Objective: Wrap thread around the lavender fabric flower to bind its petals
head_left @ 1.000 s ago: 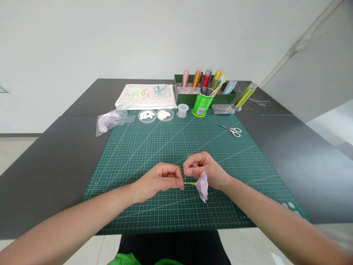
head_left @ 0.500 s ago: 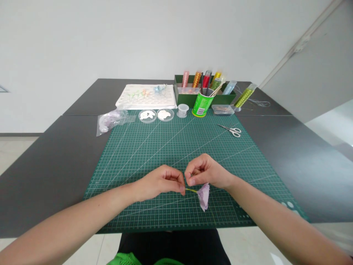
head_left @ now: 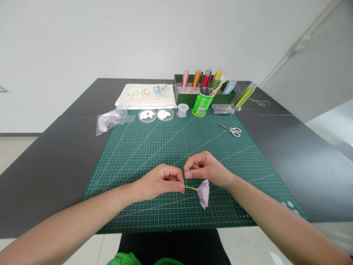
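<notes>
A pale purple artificial flower (head_left: 203,194) lies sideways above the cutting mat (head_left: 132,147), its head to the right and its thin green stem (head_left: 191,188) to the left. My left hand (head_left: 167,180) pinches the stem's end between thumb and fingertips. Close by, just above the stem, my right hand (head_left: 202,166) is closed in a pinch. A thin strand (head_left: 185,182), probably thread, runs from its fingertips down to the stem by my left fingers. The rest of the strand is too fine to make out.
White-handled scissors (head_left: 235,131) lie on the mat at the right. Along the back are two dishes of white pieces (head_left: 147,115), a small clear spool (head_left: 182,110), a green can (head_left: 202,105) of tools and a dark green box (head_left: 184,99) of ribbon tubes. A plastic bag (head_left: 109,120) lies left.
My right hand has risen slightly, and the thin strand below its fingertips now shows. The flower has turned a little, with my left hand still pinching its stem.
</notes>
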`<state>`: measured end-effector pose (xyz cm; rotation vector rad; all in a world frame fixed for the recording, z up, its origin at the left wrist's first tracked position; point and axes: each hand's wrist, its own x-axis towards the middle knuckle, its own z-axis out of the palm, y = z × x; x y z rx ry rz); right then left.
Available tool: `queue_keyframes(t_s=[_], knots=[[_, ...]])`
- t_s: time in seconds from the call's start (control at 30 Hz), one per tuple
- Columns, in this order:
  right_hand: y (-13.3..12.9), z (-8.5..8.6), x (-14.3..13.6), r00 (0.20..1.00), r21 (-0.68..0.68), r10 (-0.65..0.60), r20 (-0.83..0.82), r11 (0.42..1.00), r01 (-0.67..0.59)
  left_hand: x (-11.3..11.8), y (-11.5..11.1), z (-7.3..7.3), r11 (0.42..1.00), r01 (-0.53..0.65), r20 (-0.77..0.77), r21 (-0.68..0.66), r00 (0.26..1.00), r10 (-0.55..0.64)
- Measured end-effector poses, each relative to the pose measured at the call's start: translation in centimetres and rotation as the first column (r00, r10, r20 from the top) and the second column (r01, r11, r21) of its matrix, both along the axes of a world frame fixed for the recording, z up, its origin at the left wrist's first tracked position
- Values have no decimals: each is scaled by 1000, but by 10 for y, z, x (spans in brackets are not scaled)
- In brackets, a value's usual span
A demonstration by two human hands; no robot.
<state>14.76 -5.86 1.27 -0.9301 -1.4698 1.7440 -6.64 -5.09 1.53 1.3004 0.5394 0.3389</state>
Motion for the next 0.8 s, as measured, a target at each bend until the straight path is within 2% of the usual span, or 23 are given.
queue_keyframes(t_s=[0.2,0.3,0.37,0.53,0.6,0.8], knots=[[2,-5,-3,985,-44,-171,18,984,171,-2,-4,7,974,-175,19,143,985,174],[3,-7,-6,973,-32,-229,18,973,230,-3,-5,11,927,-298,28,229,954,299],[2,-9,-7,966,12,-257,41,966,257,-5,-4,12,875,-378,44,303,923,383],[-5,-9,-9,961,124,-251,119,964,236,-7,0,13,707,-527,98,472,828,552],[-7,-8,-9,965,170,-233,123,963,210,-7,1,13,659,-558,108,503,798,593],[-13,-4,-7,974,254,-169,152,959,126,-8,6,11,616,-566,77,548,767,637]])
